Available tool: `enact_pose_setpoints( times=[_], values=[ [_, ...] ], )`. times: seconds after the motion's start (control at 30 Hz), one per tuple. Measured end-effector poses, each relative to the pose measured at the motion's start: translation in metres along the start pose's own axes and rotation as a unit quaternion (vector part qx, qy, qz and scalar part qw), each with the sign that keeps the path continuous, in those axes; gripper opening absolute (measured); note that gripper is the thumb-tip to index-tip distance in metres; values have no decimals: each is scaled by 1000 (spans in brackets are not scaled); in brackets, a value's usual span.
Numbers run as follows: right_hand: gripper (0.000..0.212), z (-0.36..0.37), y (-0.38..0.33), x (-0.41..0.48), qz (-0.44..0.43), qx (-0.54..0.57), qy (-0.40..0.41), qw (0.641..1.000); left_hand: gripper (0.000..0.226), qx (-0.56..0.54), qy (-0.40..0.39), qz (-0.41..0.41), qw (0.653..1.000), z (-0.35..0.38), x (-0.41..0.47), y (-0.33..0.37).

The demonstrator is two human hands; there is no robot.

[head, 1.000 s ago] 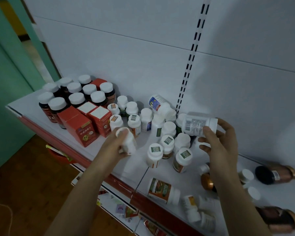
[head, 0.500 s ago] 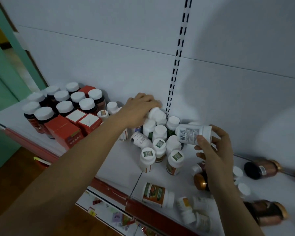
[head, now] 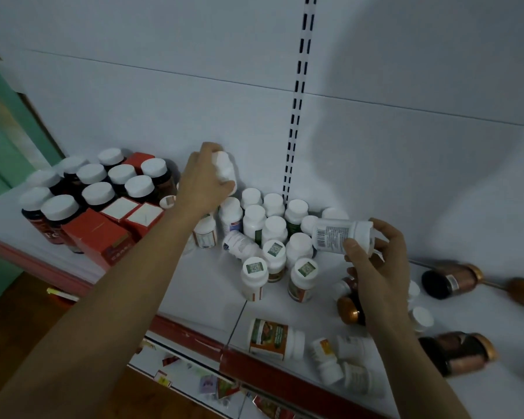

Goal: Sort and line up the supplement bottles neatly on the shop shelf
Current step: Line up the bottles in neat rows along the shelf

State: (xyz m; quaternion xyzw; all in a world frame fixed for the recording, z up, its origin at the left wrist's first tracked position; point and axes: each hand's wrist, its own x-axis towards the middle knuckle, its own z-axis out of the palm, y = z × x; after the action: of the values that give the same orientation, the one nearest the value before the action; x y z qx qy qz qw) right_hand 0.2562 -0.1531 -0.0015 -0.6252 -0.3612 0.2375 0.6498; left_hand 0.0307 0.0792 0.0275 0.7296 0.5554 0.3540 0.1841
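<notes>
A small white plastic supplement bottle [head: 224, 172] is held at the back of the white metal shop shelf [head: 194, 285], close to the white back panel [head: 164, 116] and raised above the bottles below it. It is gripped by the left hand [head: 204, 189], whose fingers are curled round its body; whether its base touches anything cannot be told. A second white bottle with a barcode label [head: 336, 235] is held on its side by the right hand [head: 378, 267], pinched between the thumb and curled fingers at the right edge of a tight cluster of upright white-capped bottles [head: 273, 234]. On the left side of that cluster one white bottle [head: 239, 244] lies toppled.

The step in hand is judged to be the setting of the left-hand bottle into the back row. It would best be turned upright, lowered straight down into a gap beside bottles of its own kind, and set with the label forward. The wrist should be kept high, since the packed bottles look light and could easily be knocked over. The barcode bottle is better held clear until the other has been set down.

Further left, dark brown bottles with white lids [head: 103, 189] stand in rows, with red cardboard boxes [head: 100, 234] in front of them. Near the red front edge [head: 188, 334] several white bottles [head: 273, 338] lie on their sides and might be rolled off by a careless sleeve. At the right, amber bottles with gold caps [head: 448, 278] lie flat. Much of the sorting is judged to remain.
</notes>
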Motion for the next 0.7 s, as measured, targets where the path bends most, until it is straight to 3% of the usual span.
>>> enact_pose_setpoints(
  times=[0.07, 0.2, 0.37, 0.4, 0.53, 0.7],
  values=[
    [45, -8, 6, -2, -23, -54, 29, 998, 57, 87, -25, -4, 996, 12, 2, 1],
    [53, -29, 16, -4, -65, -168, 45, 983, 29, 140, -84, -11, 987, 27, 1, 0],
    [51, -51, 14, -8, -33, -134, 51, 989, 31, 54, 51, 105, 992, 17, -45, 34],
    [50, -54, 14, -7, -19, -115, 57, 992, 28, 29, 45, 133, 990, 16, -59, 47],
    [43, -79, 6, 0, -23, -76, 99, 992, 20, -38, -106, 202, 973, 28, -121, 102],
    [46, -144, -3, 11, -39, -132, 174, 975, 27, 28, -198, 271, 941, 75, -151, 149]
  ],
)
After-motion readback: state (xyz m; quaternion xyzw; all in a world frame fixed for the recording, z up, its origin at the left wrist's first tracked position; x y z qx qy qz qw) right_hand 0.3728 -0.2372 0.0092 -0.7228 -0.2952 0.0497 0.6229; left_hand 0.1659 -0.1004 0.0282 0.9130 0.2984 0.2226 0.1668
